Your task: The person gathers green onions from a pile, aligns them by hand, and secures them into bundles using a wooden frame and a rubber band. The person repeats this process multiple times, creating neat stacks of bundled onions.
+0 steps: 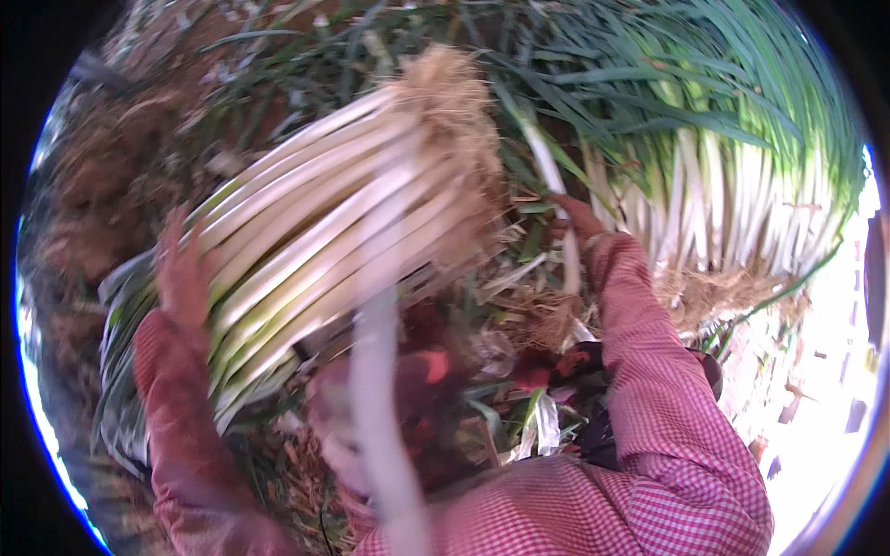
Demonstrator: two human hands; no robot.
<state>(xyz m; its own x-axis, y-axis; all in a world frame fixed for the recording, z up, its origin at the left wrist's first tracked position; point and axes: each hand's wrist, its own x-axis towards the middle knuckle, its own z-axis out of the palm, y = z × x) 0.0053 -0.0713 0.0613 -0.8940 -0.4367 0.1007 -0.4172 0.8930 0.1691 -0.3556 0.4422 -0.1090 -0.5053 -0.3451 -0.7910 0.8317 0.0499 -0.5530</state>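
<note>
A thick bundle of Welsh onions or leeks (pixel 313 201) slants in front of me, its shaggy roots (pixel 452 104) at the upper right and its green leaves towards the lower left. Against the leafy side of that bundle lies my left hand (pixel 184 271); motion blur hides whether its fingers grip. Right of the bundle, my right hand (pixel 580 219) is closed around the white shank of a single stalk (pixel 546 160). Its leaves run up to the left, and roots hang below the hand.
A row of onions (pixel 737 187) with long green leaves stands at the right, roots down. Loose leaves (pixel 264 97) and dry brown litter (pixel 104 181) cover the ground. A blurred pale strap (pixel 379 396) hangs close before the camera. Bright sunlight washes out the far right.
</note>
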